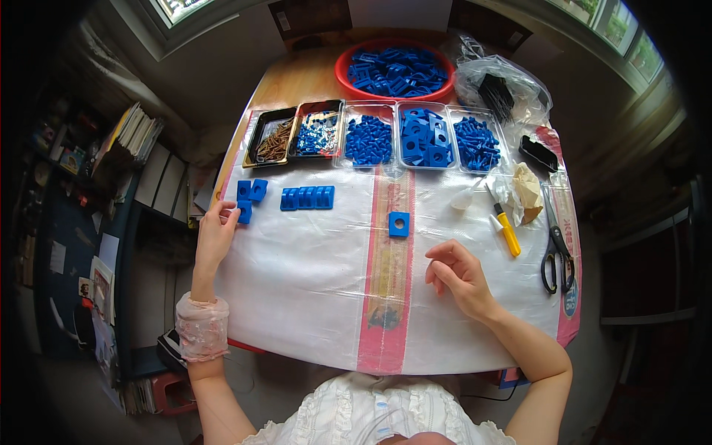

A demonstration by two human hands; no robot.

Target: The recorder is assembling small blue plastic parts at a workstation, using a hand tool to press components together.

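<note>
My left hand (216, 231) is at the left side of the table, its fingertips closed on the edge of a blue square plastic piece (245, 212). Two similar pieces, one a blue block (244, 190) and one a tilted blue block (259, 190), lie just beyond it. To their right stands a tight row of blue plastic pieces (307, 198). A single blue square piece with a round hole (398, 225) rests on the striped band of the sheet. Right of it hovers my right hand (460, 280), fingers loosely bent and apart, holding nothing.
Along the back stand a tray of brass-coloured screws (276, 139), a tray of small metal parts (319, 130) and several clear boxes of blue parts (425, 137). Behind them is a red basin (341, 73). Black scissors (556, 259) and a yellow-handled tool (509, 236) lie right.
</note>
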